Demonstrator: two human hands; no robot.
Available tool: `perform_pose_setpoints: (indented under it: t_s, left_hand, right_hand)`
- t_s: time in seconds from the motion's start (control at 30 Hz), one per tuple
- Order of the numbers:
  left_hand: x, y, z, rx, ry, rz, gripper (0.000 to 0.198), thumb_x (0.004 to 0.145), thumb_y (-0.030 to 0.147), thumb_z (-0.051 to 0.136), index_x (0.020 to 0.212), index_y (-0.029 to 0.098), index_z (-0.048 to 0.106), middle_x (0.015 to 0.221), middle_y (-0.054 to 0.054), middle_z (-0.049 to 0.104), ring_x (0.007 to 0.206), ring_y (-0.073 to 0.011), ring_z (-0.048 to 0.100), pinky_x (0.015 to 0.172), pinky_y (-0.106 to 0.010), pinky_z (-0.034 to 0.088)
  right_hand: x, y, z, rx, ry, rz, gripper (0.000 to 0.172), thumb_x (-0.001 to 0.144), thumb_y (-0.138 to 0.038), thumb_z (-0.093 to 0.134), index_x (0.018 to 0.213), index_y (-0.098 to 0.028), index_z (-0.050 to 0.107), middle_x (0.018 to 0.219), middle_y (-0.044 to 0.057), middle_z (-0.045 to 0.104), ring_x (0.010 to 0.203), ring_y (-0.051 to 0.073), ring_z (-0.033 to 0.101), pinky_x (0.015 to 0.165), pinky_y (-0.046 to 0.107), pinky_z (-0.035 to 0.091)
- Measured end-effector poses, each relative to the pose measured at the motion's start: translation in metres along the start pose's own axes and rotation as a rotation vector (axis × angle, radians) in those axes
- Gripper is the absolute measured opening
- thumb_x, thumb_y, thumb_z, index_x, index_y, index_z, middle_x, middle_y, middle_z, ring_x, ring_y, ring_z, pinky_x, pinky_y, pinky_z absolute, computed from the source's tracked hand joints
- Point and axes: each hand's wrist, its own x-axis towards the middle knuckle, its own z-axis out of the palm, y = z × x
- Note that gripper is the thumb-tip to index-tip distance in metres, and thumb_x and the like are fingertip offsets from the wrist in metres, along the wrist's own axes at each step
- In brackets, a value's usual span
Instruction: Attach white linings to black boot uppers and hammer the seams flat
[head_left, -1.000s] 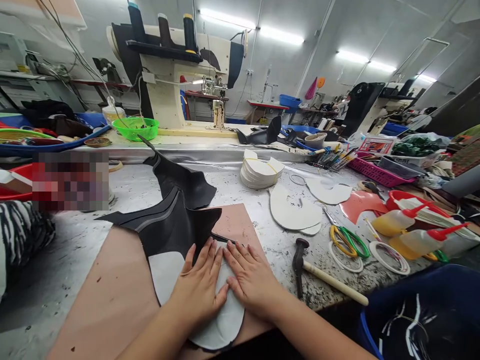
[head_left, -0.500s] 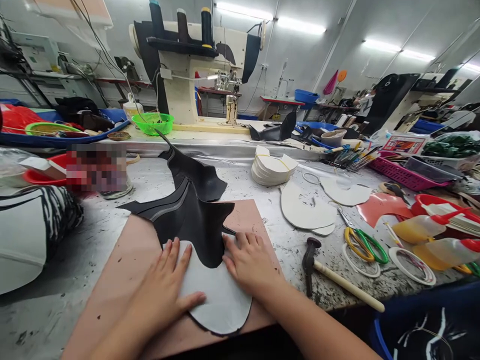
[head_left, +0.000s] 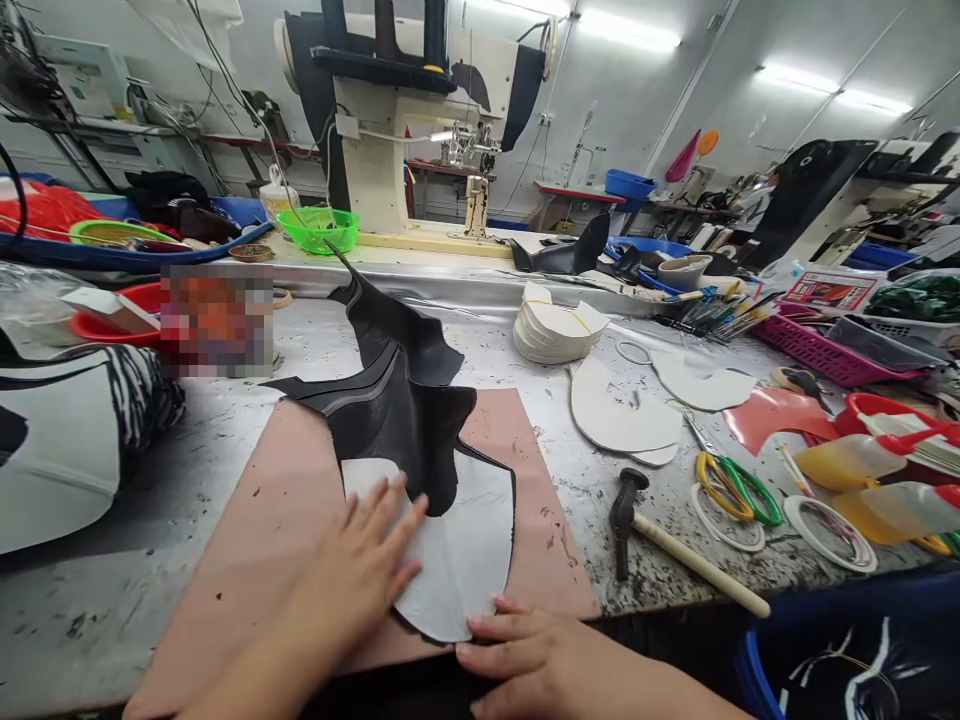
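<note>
A black leather shoe upper piece (head_left: 431,420) with a white lining (head_left: 465,550) lies on a pink board (head_left: 247,500). Its black part stands up in folds at the far end, while the rounded white-faced end points toward me. My left hand (head_left: 364,550) rests on the left side of the white lining, fingers spread and slightly blurred. At the rounded near edge is my right hand (head_left: 536,655), its fingers stretched out and touching the rim. Behind the piece stands another folded black leather piece (head_left: 401,330).
A hammer (head_left: 675,550) and scissors (head_left: 731,485) lie to the right, beside white cut pieces (head_left: 619,410) and glue bottles (head_left: 862,455). At left is a stack of white-lined pieces (head_left: 60,450). A sewing machine (head_left: 375,150) stands behind, near a green basket (head_left: 319,232).
My right hand has moved from the piece's right side down to its near rounded edge. My left hand has slid slightly right across the lining. The view has shifted a little.
</note>
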Motion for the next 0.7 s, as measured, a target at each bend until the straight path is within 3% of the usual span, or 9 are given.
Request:
perform_pose_setpoints:
  t_s: [0.07,0.17,0.3,0.47,0.6,0.7]
  left_hand:
    - [-0.012,0.022,-0.004,0.019,0.105,0.160,0.049,0.081,0.025,0.049,0.130,0.030,0.044,0.136,-0.006,0.047,0.121,-0.0286,0.045,0.100,-0.047,0.027]
    - [-0.029,0.042,-0.014,0.037,0.208,0.314,0.052,0.078,0.016,0.047,0.129,0.024,0.046,0.133,-0.003,0.050,0.120,-0.0265,0.045,0.106,-0.046,0.019]
    - [-0.040,0.037,-0.021,-0.020,0.237,0.434,0.052,0.076,0.010,0.042,0.127,0.022,0.049,0.130,0.000,0.053,0.120,-0.0197,0.044,0.108,-0.035,0.021]
    - [-0.042,0.040,-0.010,-0.245,0.373,0.295,0.032,0.088,0.021,0.037,0.109,0.027,0.061,0.108,0.001,0.065,0.104,-0.0188,0.051,0.111,-0.041,0.016]
    - [-0.042,0.053,-0.007,-0.246,0.413,0.267,0.028,0.087,0.021,0.040,0.103,0.026,0.063,0.099,-0.001,0.064,0.091,-0.0184,0.052,0.102,-0.038,0.029]
    - [-0.044,0.054,-0.016,-0.180,0.414,0.262,0.027,0.085,0.015,0.041,0.099,0.024,0.062,0.093,-0.001,0.063,0.086,-0.0185,0.052,0.088,-0.033,0.039]
  right_hand:
    - [0.003,0.000,-0.001,0.043,0.198,0.113,0.023,0.083,-0.012,0.055,0.103,-0.023,0.061,0.110,0.001,0.065,0.105,0.013,0.056,0.097,0.025,0.039]
    - [0.016,-0.002,0.000,-0.143,0.399,0.272,0.019,0.079,-0.006,0.051,0.086,-0.020,0.061,0.097,0.003,0.065,0.088,0.016,0.058,0.079,0.026,0.046]
    - [0.029,-0.005,0.004,-0.334,0.326,0.268,0.015,0.078,-0.005,0.055,0.076,-0.019,0.058,0.083,0.002,0.063,0.077,0.015,0.055,0.070,0.026,0.045]
    - [0.032,-0.007,0.008,-0.365,0.267,0.185,0.014,0.078,-0.003,0.057,0.075,-0.017,0.058,0.077,0.001,0.062,0.073,0.014,0.053,0.067,0.024,0.043]
    - [0.036,-0.003,0.012,-0.383,0.274,0.183,0.015,0.077,-0.003,0.055,0.072,-0.017,0.056,0.075,0.002,0.061,0.069,0.015,0.052,0.063,0.026,0.043]
    - [0.039,0.001,0.009,-0.361,0.380,0.220,0.017,0.080,-0.003,0.049,0.077,-0.017,0.057,0.080,0.004,0.061,0.073,0.016,0.054,0.066,0.027,0.045]
